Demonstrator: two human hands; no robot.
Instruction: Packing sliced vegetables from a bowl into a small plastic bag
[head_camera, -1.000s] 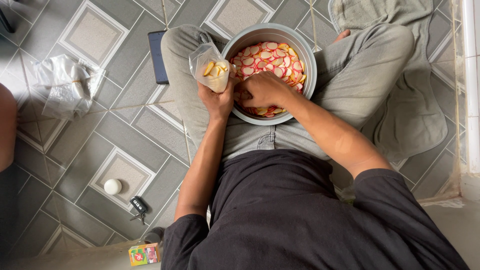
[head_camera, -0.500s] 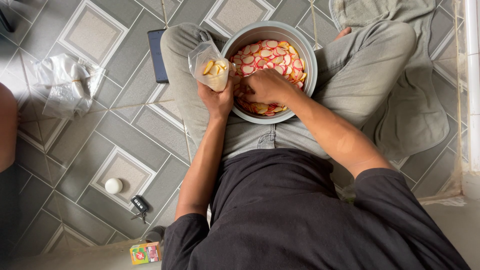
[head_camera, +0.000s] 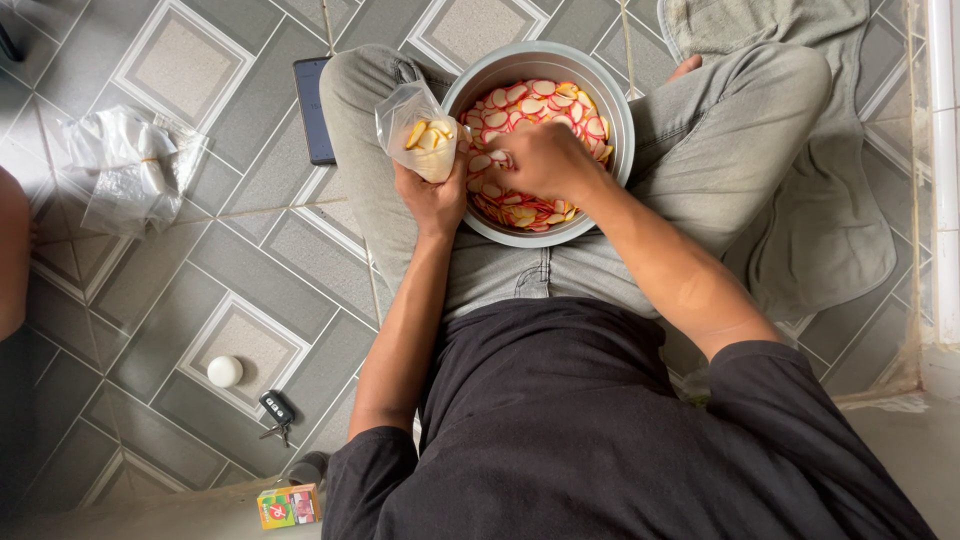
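Grey patterned floor tiles, left hand gripping clear bag, right hand seemingly pinching chips in bowl

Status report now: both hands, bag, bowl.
Left hand grips clear bag of crackers. Right hand in grey bowl, on pink-rimmed crackers. Nothing in the way.

A small clear plastic bag with yellow-white slices is held up by the left hand. A dark phone screen lies on the tiles. Crumpled clear bags lie further left. A small colourful carton stands at the bottom edge.
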